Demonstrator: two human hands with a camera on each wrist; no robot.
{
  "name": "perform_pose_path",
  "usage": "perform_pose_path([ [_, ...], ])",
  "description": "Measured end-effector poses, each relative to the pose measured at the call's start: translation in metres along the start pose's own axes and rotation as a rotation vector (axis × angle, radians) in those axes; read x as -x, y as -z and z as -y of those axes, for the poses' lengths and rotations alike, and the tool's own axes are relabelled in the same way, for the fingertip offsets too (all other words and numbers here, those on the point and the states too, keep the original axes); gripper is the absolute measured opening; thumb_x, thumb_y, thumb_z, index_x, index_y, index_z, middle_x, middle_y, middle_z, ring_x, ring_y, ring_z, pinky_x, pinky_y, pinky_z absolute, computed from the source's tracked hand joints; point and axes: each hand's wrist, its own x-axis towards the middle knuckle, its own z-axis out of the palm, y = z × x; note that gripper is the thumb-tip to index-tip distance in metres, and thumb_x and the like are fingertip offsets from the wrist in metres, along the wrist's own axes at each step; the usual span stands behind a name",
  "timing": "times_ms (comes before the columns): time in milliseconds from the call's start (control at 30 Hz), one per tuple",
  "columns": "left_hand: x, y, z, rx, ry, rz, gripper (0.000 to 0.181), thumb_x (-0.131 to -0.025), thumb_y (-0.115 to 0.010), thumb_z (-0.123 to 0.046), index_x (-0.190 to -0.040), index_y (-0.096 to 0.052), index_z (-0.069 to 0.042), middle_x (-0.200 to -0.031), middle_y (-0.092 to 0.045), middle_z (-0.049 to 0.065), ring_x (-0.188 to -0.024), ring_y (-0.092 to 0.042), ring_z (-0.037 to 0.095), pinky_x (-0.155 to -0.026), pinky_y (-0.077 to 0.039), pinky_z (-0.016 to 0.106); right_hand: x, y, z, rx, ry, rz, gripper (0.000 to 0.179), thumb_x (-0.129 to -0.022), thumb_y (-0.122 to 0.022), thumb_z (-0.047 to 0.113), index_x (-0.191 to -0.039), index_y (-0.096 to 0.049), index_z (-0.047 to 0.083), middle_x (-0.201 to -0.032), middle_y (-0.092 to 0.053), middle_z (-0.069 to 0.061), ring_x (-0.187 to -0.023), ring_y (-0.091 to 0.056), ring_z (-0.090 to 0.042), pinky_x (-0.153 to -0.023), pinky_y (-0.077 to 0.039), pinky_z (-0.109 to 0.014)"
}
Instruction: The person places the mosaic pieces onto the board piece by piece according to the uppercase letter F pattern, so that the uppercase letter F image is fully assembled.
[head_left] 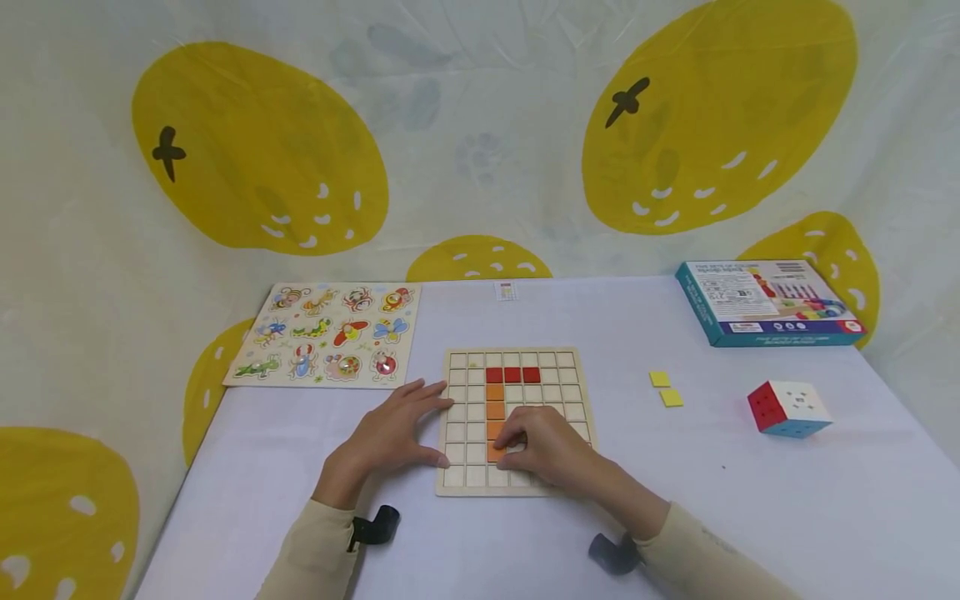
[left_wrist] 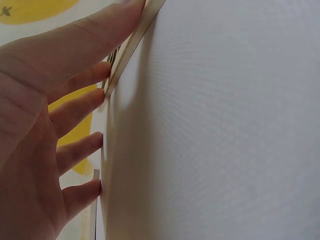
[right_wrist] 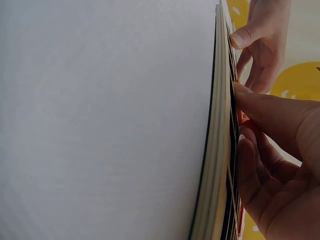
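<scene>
A wooden grid board (head_left: 454,481) lies flat on the table, with three red tiles (head_left: 512,375) in a row and a column of several orange tiles (head_left: 495,391) below the leftmost one. My right hand (head_left: 551,446) is over the lower part of the board, thumb and index finger pinching the lowest orange tile (head_left: 493,454) at its cell. Its palm hides some cells to the right. With fingers spread, my left hand (head_left: 393,429) rests along the board's left edge. Thumb and fingertips touch the rim (left_wrist: 131,52) in the left wrist view.
Two yellow tiles (head_left: 664,389) lie right of the board. Farther right are a puzzle cube (head_left: 787,408) and a flat toy box (head_left: 772,304). An insect picture puzzle (head_left: 326,337) lies at the back left, and a small printed card (head_left: 506,291) at the back.
</scene>
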Motion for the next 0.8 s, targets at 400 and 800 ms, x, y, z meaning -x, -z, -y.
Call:
perform_pose_path([
  [400,0.0,0.001,0.0,0.0,-0.001,0.005,0.085,-0.068,-0.09,-0.052,-0.144,-0.059,-0.029,-0.165,-0.039,-0.008,-0.159,-0.027,0.028,-0.114,-0.042,0.064,-0.001,0.001,-0.001,0.002,0.017,0.01,0.016,-0.077,-0.088,0.012,-0.092,-0.082,0.014,-0.088,-0.074,0.008,-0.086,-0.067,-0.007,-0.079,-0.057,-0.022],
  [800,-0.001,0.001,0.001,0.001,-0.017,0.001,0.086,-0.067,-0.09,-0.054,-0.143,-0.059,-0.029,-0.165,-0.04,-0.007,-0.158,-0.028,0.03,-0.114,-0.042,0.064,0.003,0.018,-0.009,-0.004,0.008,0.072,0.036,-0.079,-0.088,0.025,-0.111,-0.078,0.015,-0.1,-0.076,0.006,-0.087,-0.064,-0.01,-0.076,-0.055,-0.02],
])
